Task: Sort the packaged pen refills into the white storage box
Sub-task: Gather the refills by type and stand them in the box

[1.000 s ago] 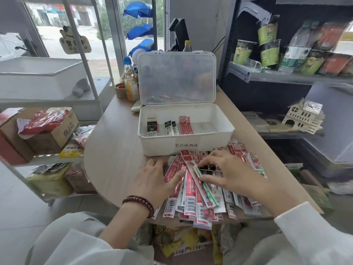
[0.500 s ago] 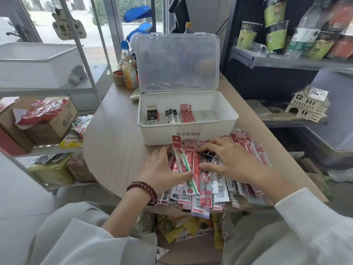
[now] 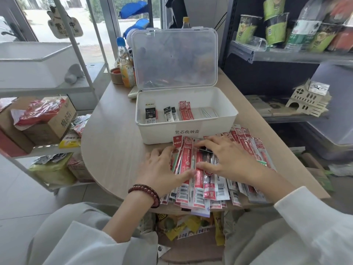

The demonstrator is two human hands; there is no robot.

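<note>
A heap of packaged pen refills, mostly red and white, lies on the wooden table's near edge in front of the white storage box. The box's clear lid stands open. Inside lie black packs, red packs and clear ones in separate rows. My left hand holds a small bunch of red packs at the heap's left, thumb pressed on top. My right hand rests flat with its fingers spread on the heap, a black pack between index finger and thumb.
A juice bottle and a small cup stand behind the box at the left. A white rack with cartons is at the left, and dark shelves with snacks at the right. Bare tabletop lies left of the box.
The bunch under my left thumb has turned from slanted to nearly upright and gained packs. My right hand has stayed on the heap. The camera has tilted down and closer.
</note>
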